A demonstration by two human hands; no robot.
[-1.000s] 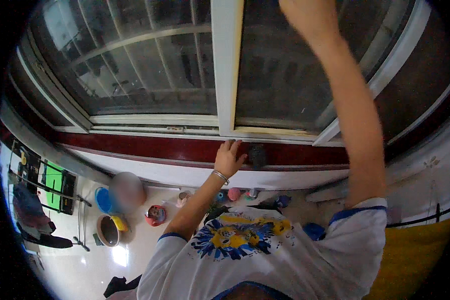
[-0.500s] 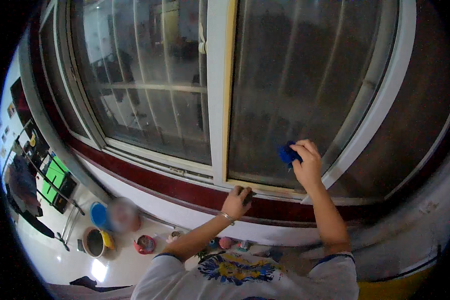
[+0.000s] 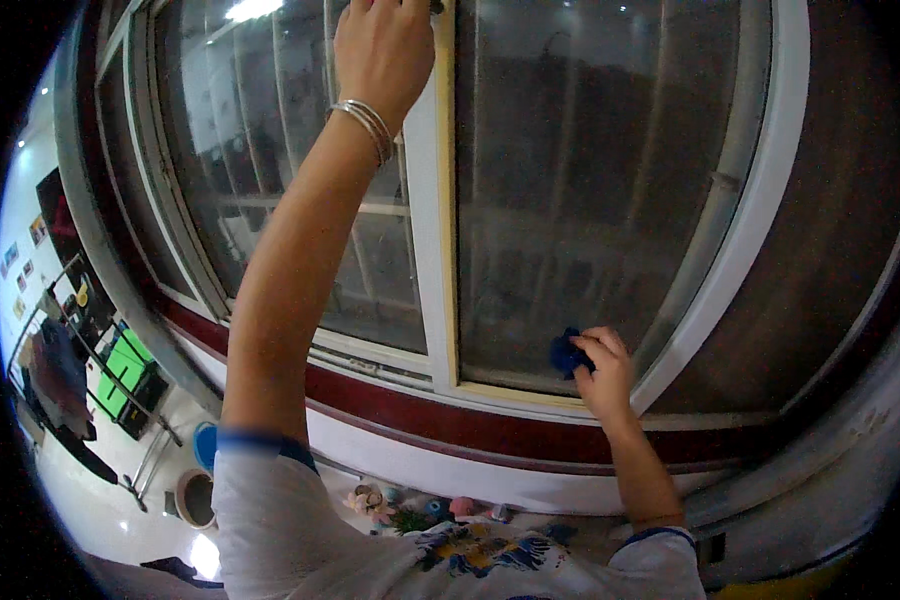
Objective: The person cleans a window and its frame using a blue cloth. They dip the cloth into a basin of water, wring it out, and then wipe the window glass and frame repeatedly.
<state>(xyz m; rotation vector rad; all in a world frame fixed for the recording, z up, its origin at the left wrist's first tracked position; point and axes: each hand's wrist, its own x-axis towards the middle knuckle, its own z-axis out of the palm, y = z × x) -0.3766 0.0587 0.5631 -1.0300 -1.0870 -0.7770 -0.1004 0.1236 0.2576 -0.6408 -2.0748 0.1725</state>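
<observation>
My right hand (image 3: 607, 375) is closed on a bunched blue cloth (image 3: 569, 354), low against the dark glass pane (image 3: 560, 250) of the right window sash. Raised to the top edge of the picture, my left hand (image 3: 385, 50) is at the upright white frame (image 3: 428, 230) between the two sashes. Its fingers are curled and their tips are cut off by the picture's edge. A small dark bit shows beside them, too little to name. A yellowish strip (image 3: 450, 250) runs down the edge of the right sash.
Below the window runs a dark red sill (image 3: 370, 405). On the floor at left stand a blue basin (image 3: 205, 446) and a round pot (image 3: 196, 499). Small ornaments (image 3: 460, 507) sit under the sill. A clothes rack (image 3: 60, 370) stands further left.
My left hand has risen from the sill to the top of the picture. My right hand, with the blue cloth, has moved down the pane. The view has shifted slightly.
</observation>
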